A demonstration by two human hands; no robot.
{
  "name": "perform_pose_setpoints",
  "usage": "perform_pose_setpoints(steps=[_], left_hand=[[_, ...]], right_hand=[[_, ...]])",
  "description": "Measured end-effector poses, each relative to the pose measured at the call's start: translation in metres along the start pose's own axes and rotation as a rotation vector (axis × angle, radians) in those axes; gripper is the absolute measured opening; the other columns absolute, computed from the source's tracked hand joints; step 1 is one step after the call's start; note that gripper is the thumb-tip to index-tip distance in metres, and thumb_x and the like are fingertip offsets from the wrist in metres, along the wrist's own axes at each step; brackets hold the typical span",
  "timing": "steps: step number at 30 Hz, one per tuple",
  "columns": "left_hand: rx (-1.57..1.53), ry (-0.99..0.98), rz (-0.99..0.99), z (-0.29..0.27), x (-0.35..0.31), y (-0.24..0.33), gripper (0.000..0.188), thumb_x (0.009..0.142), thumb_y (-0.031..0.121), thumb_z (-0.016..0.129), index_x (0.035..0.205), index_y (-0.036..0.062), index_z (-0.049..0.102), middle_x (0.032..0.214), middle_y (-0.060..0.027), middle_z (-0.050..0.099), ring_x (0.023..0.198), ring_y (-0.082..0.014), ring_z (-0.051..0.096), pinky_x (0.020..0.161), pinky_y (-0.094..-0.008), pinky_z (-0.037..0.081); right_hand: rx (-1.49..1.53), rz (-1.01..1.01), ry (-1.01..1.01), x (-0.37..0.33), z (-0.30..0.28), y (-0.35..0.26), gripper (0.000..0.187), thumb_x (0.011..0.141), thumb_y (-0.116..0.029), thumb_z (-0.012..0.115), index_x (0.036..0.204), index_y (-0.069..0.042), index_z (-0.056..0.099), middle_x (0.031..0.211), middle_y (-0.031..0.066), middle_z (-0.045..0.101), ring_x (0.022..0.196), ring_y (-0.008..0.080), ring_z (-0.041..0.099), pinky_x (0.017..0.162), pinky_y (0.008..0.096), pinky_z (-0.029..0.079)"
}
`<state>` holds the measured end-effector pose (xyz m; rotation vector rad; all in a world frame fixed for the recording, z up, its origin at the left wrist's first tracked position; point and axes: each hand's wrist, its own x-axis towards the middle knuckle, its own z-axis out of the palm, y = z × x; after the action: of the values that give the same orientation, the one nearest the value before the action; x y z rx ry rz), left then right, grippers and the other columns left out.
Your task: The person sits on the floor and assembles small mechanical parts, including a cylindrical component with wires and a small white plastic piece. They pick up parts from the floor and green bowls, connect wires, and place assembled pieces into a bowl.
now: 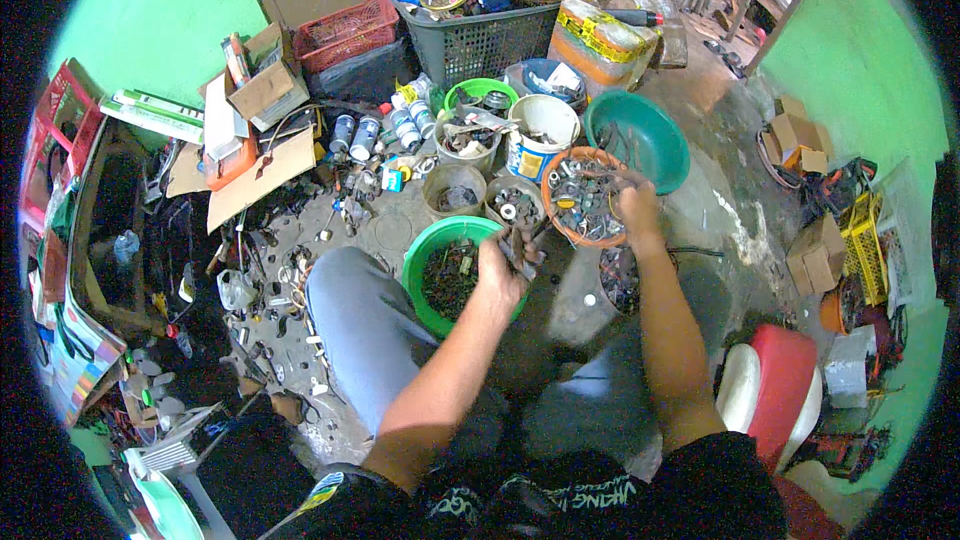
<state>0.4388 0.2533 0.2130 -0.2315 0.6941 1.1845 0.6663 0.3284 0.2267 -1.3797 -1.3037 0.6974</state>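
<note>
My left hand (508,262) is curled closed over the right rim of a green basin (412,270). A dark, thin piece pokes out past its fingers, too small to name. Dark scrap bits (450,278) fill much of that basin. My right hand (638,204) is at the right side of an orange basin (551,212), fingers bent together over its contents. What those fingers pinch, if anything, is not clear. Mixed small metal and plastic parts (585,190) lie in the orange basin. Beneath it, partly hidden by my right forearm, is another container of dark pieces (618,275).
Beyond my hands stand a teal basin (670,145), a white bucket (545,120) and smaller tubs (455,180). Loose parts litter the floor (275,340) at left. A grey crate (480,45) sits at the back; a red-and-white seat (775,390) is at right.
</note>
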Motion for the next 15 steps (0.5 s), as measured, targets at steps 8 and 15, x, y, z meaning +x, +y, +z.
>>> perform_pose_setpoints(steps=[8,15], left_hand=[[0.083,0.049,-0.155,-0.034,0.015,-0.027,0.028,0.1,0.027,0.041,0.105,0.0038,0.056,0.089,-0.0099,0.062,0.073,-0.0223,0.058,0.059,-0.0318,0.05],[0.466,-0.02,-0.051,-0.004,0.014,-0.01,0.027,0.105,0.03,0.038,0.107,0.0066,0.052,0.079,-0.0036,0.051,0.059,-0.0157,0.047,0.046,-0.029,0.037]], right_hand=[[-0.408,-0.212,-0.128,0.072,-0.015,0.051,0.013,0.09,-0.004,0.058,0.096,0.002,0.068,0.092,0.017,0.072,0.085,0.0252,0.069,0.079,0.0361,0.052],[-0.41,-0.142,-0.016,0.078,0.021,0.081,0.011,0.089,-0.006,0.062,0.095,0.002,0.068,0.091,0.0178,0.072,0.089,0.0261,0.071,0.08,0.0362,0.052]])
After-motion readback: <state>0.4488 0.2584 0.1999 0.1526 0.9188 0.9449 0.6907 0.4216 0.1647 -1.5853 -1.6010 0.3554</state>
